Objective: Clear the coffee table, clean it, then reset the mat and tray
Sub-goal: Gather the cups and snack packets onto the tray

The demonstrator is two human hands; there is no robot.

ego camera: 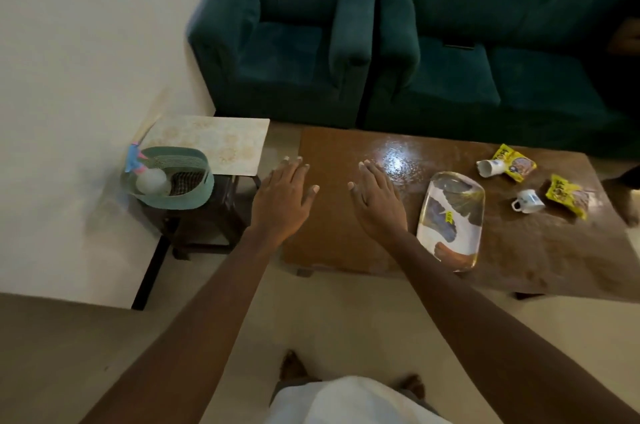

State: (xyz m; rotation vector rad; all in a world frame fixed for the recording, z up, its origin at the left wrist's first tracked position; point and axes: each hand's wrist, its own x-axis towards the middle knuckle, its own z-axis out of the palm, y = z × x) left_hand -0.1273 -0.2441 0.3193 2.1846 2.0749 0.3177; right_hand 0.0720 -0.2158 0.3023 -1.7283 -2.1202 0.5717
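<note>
Both hands are wide and flat, fingers spread, palms down, and they hold nothing. The left hand [282, 196] is over the left edge of the brown tabletop [519, 250] and partly past it, above the gap by a dark stool [207, 219]. The right hand [379, 201] is over the left part of the tabletop. I cannot tell if either one touches the wood.

Just right of the right hand lies the tray [453, 191] — long, with round corners, a shiny rim, and a white, grey and brown picture on it. It sits slanted, with its near end close to the front edge. Further right, a white cup [490, 167] lies on its side against a yellow packet [516, 162]. A second cup [528, 201] is near another yellow packet [568, 195].

The mat [211, 143] is not on the tabletop — it lies on the stool. It is pale with round flower shapes, and a green basket [194, 196] sits on its near corner. Pale floor [346, 319] lies open in front. A dark green sofa [485, 59] stands close behind the back edge.
</note>
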